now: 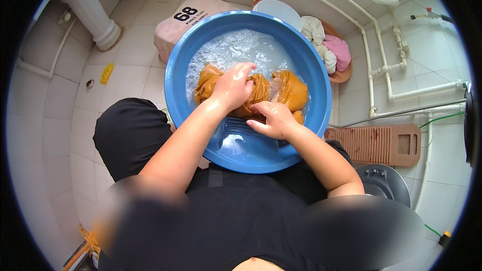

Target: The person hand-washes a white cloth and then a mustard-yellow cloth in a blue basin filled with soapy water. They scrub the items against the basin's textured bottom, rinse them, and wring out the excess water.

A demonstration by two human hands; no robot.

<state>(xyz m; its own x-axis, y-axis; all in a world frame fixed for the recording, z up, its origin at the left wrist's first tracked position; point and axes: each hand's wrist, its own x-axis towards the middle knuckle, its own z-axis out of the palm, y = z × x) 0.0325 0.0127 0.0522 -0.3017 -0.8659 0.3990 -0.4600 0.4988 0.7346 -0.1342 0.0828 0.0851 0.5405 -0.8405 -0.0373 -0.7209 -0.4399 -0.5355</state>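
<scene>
A wet mustard-coloured cloth (291, 91) lies bunched in sudsy water inside a large blue basin (173, 85). My left hand (234, 88) presses on the cloth's middle folds, closed on them with its fingertips partly hidden. Lower and to the right, my right hand (275, 120) has a fold of the same cloth between its thumb and fingers. The ridged blue slope (241, 128) at the basin's near side lies just beneath my hands. White foam (221, 45) floats beyond the cloth.
Behind the basin stand a pink-covered object (168, 32) and a pale round lid (278, 12). A brown tub (344, 76) holds white and pink cloths at the far right. Nearer are a brown washboard (376, 145), white wall pipes (384, 83) and a grey round object (384, 183).
</scene>
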